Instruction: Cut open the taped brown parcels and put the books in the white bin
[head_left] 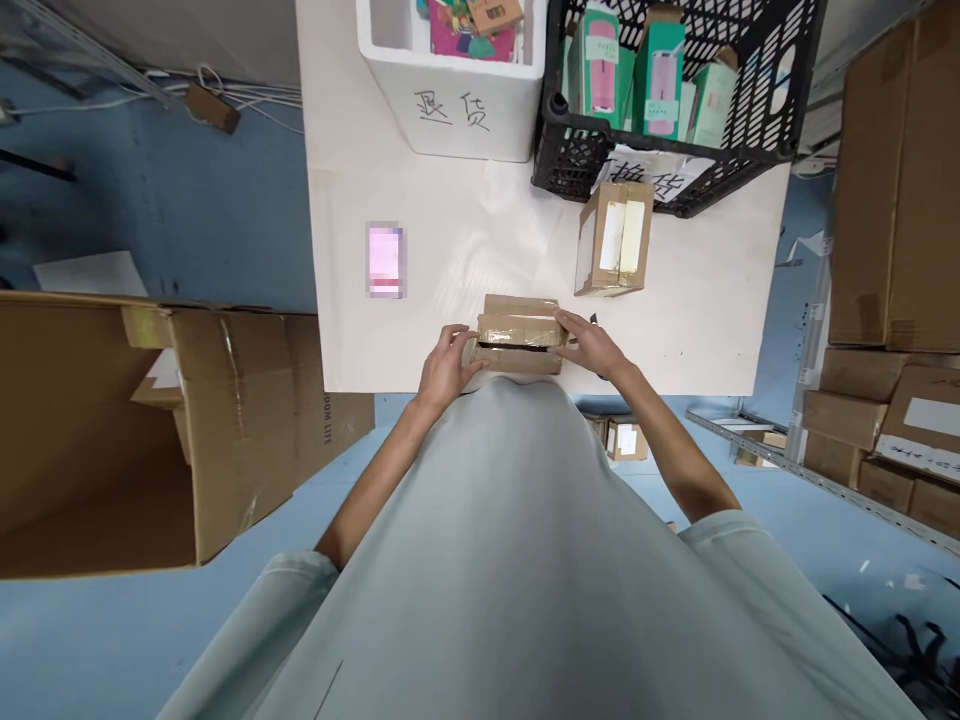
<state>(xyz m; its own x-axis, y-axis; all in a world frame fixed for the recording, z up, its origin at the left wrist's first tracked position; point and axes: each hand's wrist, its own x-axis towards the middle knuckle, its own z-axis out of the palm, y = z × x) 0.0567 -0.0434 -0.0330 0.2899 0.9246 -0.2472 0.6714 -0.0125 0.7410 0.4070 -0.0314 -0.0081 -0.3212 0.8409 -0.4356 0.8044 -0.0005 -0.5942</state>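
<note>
A small brown cardboard box (519, 328) with shiny tape lies at the near edge of the table, a dark gap running between its top flaps. My left hand (448, 368) grips its left end, thumb and fingers at the flap edges. At the opposite end, my right hand (592, 345) has its thumb and fingertips on the box. A small dark object (594, 318) shows behind the right hand; most of it is hidden, so its kind is unclear. Farther right stands a taped cardboard box (615, 240) with a white label.
A white foam bin (472, 115) and a black plastic crate (574, 150) holding green boxes stand at the back of the white table (442, 210). A blurred pink item (386, 260) lies left. A large open carton (247, 420) is beside the table; shelved cartons (919, 420) are right.
</note>
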